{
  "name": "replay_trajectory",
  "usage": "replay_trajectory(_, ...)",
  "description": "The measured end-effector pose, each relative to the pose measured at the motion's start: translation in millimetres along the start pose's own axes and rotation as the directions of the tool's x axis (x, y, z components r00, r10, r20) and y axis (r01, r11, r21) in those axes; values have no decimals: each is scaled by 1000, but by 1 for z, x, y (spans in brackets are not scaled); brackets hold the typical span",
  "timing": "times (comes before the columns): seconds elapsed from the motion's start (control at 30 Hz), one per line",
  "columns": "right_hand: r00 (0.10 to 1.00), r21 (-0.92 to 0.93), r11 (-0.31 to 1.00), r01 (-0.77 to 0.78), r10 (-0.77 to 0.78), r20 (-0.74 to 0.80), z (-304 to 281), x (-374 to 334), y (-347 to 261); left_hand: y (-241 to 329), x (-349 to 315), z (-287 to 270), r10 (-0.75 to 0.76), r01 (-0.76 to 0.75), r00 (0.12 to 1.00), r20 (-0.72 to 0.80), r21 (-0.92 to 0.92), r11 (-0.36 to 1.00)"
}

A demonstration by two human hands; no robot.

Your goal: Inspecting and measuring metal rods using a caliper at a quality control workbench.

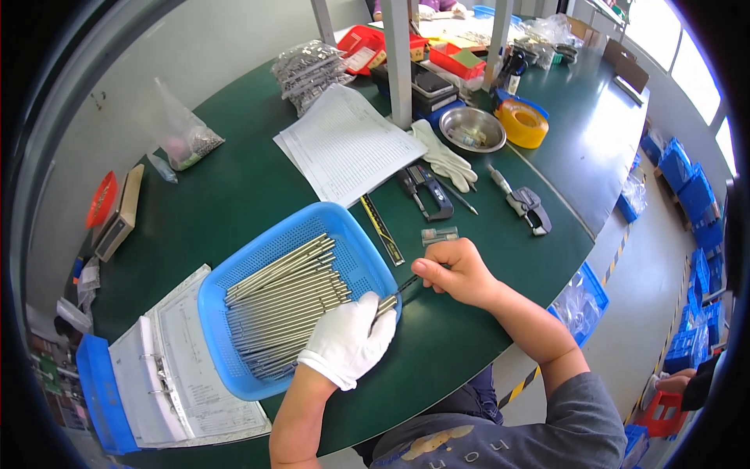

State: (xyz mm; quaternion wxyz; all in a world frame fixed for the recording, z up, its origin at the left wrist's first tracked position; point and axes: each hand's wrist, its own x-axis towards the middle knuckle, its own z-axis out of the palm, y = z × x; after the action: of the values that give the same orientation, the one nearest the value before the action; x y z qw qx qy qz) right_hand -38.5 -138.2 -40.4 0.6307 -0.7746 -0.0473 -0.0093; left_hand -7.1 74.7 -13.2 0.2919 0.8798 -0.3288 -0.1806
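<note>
My left hand (351, 340), in a white glove, is closed around a metal rod (387, 304) at the right rim of a blue perforated basket (217, 297). Rows of slim silvery rods (285, 309) lie side by side in that basket. My bare right hand (461, 273) pinches a thin dark stick-like tool (408, 283). The tool's far tip meets the end of the held rod; whether it sits inside cannot be made out. Just beyond my right hand lie small clear vials (439, 235).
Beyond the basket are a short ruler (382, 229), two micrometers (426, 192) (522, 202), paper sheets (348, 144), a white glove (445, 156) and a metal bowl (473, 130). An open binder (183, 367) lies left; a scale (119, 215) stands farther left. Yellow tape (522, 123) sits behind the bowl.
</note>
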Motion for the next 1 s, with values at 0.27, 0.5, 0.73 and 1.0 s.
replay_trajectory(0.27,897,-9,900,436,-435,-84,1,8,13,14,2,-11,-135,126,985,109,86,988)
replay_trajectory(0.5,973,-82,970,230,-230,10,-4,3,9,8,3,-6,-103,101,994,41,43,994)
replay_trajectory(0.73,974,44,974,224,-224,9,-7,2,15,18,3,-16,-171,157,973,156,99,983)
replay_trajectory(1.0,954,-33,953,300,-301,-3,-3,4,7,13,1,-11,-160,151,976,148,74,986)
